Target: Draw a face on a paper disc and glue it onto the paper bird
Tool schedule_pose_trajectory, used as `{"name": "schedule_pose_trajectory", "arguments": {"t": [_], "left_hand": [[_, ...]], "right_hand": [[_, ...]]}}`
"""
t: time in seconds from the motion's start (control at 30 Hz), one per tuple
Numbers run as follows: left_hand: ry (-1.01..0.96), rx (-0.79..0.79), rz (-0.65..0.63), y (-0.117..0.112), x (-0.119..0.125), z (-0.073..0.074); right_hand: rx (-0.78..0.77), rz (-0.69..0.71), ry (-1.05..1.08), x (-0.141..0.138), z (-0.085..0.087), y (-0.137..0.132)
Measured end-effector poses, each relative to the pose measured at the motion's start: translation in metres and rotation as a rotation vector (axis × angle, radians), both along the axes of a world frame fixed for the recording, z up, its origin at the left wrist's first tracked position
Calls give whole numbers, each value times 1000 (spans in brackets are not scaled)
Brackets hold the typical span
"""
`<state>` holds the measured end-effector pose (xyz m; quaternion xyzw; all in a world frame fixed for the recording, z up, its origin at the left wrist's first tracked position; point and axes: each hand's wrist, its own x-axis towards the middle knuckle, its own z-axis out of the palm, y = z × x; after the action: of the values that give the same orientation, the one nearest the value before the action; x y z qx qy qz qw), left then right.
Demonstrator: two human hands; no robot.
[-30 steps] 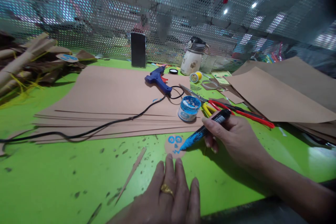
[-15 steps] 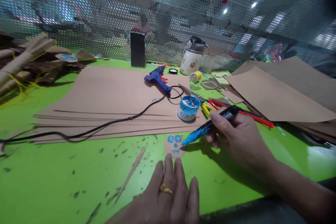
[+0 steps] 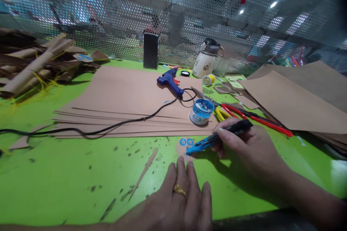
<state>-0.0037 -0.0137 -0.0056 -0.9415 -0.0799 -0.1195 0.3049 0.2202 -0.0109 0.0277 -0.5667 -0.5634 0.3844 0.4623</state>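
A small round brown paper disc (image 3: 179, 150) lies on the green table, with two blue ringed eyes painted on it. My left hand (image 3: 184, 191), a gold ring on one finger, lies flat with its fingertips at the disc's near edge. Gripped in my right hand (image 3: 241, 142) is a black marker (image 3: 217, 138) smeared with blue paint. Its tip rests on the lower part of the disc and hides some of the drawing. Just beyond stands an open jar of blue paint (image 3: 201, 112) on stacked brown paper sheets (image 3: 121, 90).
A blue glue gun (image 3: 172, 82) lies on the sheets, its black cord (image 3: 114, 126) trailing left. Red-handled scissors (image 3: 260, 119) lie right of the jar. Behind are a phone (image 3: 150, 51) and a bottle (image 3: 205, 59). Rolled paper (image 3: 35, 70) is piled left; more sheets (image 3: 295, 97) lie right.
The marker tip has shifted from the disc's right side onto its lower middle, now covering part of the mouth. My left hand stays at the disc; the whole view has moved slightly.
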Motion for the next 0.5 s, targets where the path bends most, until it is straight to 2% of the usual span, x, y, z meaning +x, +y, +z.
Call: {"name": "schedule_pose_trajectory", "arguments": {"t": [0.2, 0.5], "left_hand": [[-3, -20, 18, 0, 0, 2], [-21, -59, 20, 0, 1, -1]], "right_hand": [[26, -16, -121, 2, 3, -4], [225, 19, -306, 3, 7, -8]]}}
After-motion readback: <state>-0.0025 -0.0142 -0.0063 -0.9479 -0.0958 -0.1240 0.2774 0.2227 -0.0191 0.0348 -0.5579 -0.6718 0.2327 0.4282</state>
